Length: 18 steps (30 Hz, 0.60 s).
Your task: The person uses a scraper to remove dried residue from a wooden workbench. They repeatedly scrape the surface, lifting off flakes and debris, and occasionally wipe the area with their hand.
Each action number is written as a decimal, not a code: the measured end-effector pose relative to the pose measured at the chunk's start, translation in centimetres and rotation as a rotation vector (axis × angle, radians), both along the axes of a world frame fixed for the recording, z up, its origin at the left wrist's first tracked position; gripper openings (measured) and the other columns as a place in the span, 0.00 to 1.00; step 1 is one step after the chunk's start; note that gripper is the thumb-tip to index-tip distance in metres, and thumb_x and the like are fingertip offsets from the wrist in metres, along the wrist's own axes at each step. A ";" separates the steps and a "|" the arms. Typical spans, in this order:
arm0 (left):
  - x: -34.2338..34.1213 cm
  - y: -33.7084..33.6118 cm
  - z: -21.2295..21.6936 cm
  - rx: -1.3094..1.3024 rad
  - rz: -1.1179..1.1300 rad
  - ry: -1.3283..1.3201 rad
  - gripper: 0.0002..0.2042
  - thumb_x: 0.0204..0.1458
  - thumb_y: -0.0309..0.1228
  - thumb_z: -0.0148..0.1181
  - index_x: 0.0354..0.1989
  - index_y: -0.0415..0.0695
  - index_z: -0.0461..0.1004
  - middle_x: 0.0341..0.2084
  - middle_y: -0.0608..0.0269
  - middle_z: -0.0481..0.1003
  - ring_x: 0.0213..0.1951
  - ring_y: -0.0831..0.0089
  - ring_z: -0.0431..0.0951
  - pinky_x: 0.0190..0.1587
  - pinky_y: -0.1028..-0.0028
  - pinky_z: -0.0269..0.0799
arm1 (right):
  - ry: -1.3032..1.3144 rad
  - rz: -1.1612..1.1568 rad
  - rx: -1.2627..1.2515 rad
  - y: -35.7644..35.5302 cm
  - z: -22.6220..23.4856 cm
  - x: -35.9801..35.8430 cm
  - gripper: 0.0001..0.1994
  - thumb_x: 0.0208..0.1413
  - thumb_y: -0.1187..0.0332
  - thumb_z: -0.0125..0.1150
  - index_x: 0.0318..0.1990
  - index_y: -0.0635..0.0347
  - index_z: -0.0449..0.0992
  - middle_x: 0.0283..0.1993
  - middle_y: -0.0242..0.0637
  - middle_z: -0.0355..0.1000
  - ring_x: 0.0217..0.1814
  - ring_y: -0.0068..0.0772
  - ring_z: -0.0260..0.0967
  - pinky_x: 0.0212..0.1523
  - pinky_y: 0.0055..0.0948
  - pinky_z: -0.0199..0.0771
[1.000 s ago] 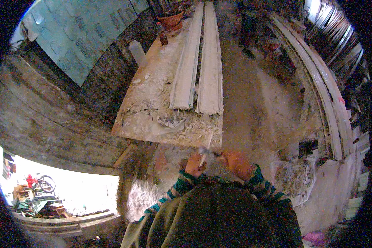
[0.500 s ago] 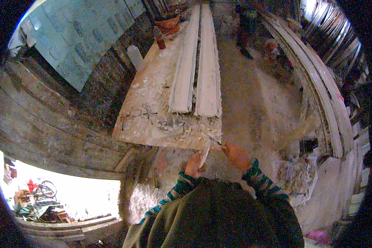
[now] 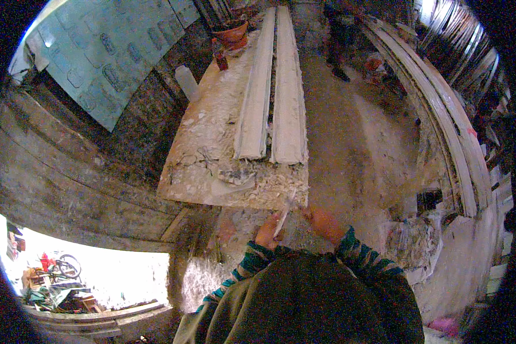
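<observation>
My left hand (image 3: 266, 232) is closed around a thin, pale strip (image 3: 281, 221) that stands up at a tilt just off the near edge of the work table (image 3: 178, 186). Close by on its right, my right hand (image 3: 325, 222) has its fingers pinched together, pointing at the strip; what they hold is too small and blurred to name. Two long white plaster-like mouldings (image 3: 252, 114) lie side by side, running away from me down the table. Whitish crumbs (image 3: 281, 183) and a pale curved scrap (image 3: 233, 186) are strewn before their near ends.
A white bottle (image 3: 187, 83), a reddish-brown bottle (image 3: 220, 56) and an orange bowl (image 3: 232, 36) stand along the table's far left. More long mouldings (image 3: 441, 103) lean at right. A person (image 3: 338, 46) stands farther off. A bicycle (image 3: 69, 266) shows through the bright opening at lower left.
My right hand has drawn slightly down and toward me. The dark, thin piece at its fingertips no longer shows clearly. My left hand keeps the strip, moved a little lower.
</observation>
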<state>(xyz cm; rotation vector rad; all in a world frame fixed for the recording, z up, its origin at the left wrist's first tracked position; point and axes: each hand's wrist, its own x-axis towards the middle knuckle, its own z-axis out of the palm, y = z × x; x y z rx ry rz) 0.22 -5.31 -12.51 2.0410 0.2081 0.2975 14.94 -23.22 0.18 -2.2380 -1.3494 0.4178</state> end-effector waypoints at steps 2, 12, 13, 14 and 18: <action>0.0 0.1 0.7 -0.188 -0.040 -0.031 0.13 0.62 0.43 0.45 0.48 0.50 0.68 0.20 0.74 0.62 0.16 0.81 0.60 0.16 0.80 0.55 | 0.030 -0.038 0.055 0.1 0.2 -0.2 0.24 0.63 0.47 0.40 0.46 0.57 0.74 0.35 0.51 0.74 0.34 0.56 0.71 0.35 0.49 0.70; 0.6 0.5 -1.0 -1.449 0.183 0.240 0.13 0.62 0.43 0.44 0.48 0.52 0.68 0.19 0.74 0.62 0.14 0.83 0.58 0.12 0.82 0.51 | 0.051 -0.049 0.101 0.7 -1.1 -0.3 0.24 0.63 0.47 0.39 0.43 0.57 0.75 0.31 0.51 0.74 0.31 0.56 0.71 0.32 0.49 0.69; 0.6 0.6 -1.5 -1.475 0.184 0.237 0.12 0.63 0.42 0.44 0.47 0.52 0.68 0.19 0.74 0.62 0.14 0.82 0.58 0.12 0.82 0.52 | 0.046 -0.038 0.100 0.8 -1.3 -0.3 0.24 0.63 0.47 0.39 0.43 0.58 0.75 0.31 0.51 0.74 0.31 0.56 0.71 0.32 0.48 0.69; 0.6 0.7 -2.2 -1.501 0.185 0.234 0.11 0.63 0.42 0.43 0.47 0.52 0.67 0.20 0.74 0.63 0.14 0.82 0.58 0.12 0.82 0.52 | 0.039 -0.025 0.092 0.8 -1.5 -0.7 0.25 0.64 0.47 0.38 0.43 0.58 0.75 0.31 0.51 0.74 0.32 0.56 0.71 0.32 0.48 0.69; 0.1 1.1 -4.8 -1.700 0.111 0.118 0.10 0.63 0.38 0.44 0.48 0.51 0.66 0.20 0.72 0.62 0.15 0.81 0.58 0.12 0.82 0.53 | 0.111 -0.175 0.177 1.0 -3.0 -1.5 0.25 0.64 0.47 0.38 0.41 0.59 0.75 0.30 0.52 0.73 0.32 0.56 0.71 0.32 0.48 0.69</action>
